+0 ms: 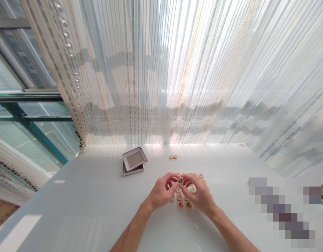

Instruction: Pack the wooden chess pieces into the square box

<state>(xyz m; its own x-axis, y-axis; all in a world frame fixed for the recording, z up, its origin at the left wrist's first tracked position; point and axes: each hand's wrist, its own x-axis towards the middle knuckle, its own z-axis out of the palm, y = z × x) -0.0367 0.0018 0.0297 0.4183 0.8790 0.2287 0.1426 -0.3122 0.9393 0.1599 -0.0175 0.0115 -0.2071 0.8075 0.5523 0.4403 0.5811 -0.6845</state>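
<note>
A round wooden Chinese chess piece with a black character point(180, 181) sits between the fingertips of both hands. From the left, my left hand point(163, 189) pinches its edge with thumb and fingers; my right hand point(199, 192) closes on the opposite side. Beneath and around the hands, several more chess pieces lie close together on the white table. Nearest me are a red-marked piece point(180, 205) and a black-marked piece point(188, 204), with another red-marked piece point(179, 196) just beyond. My hands hide part of the group.
An open box point(133, 171) with its lid point(135, 158) resting askew on top stands at the back left of the table point(93, 203). Two pale discs point(173, 157) lie near the back edge. A striped curtain point(151, 87) hangs behind. A pixelated patch covers the right side.
</note>
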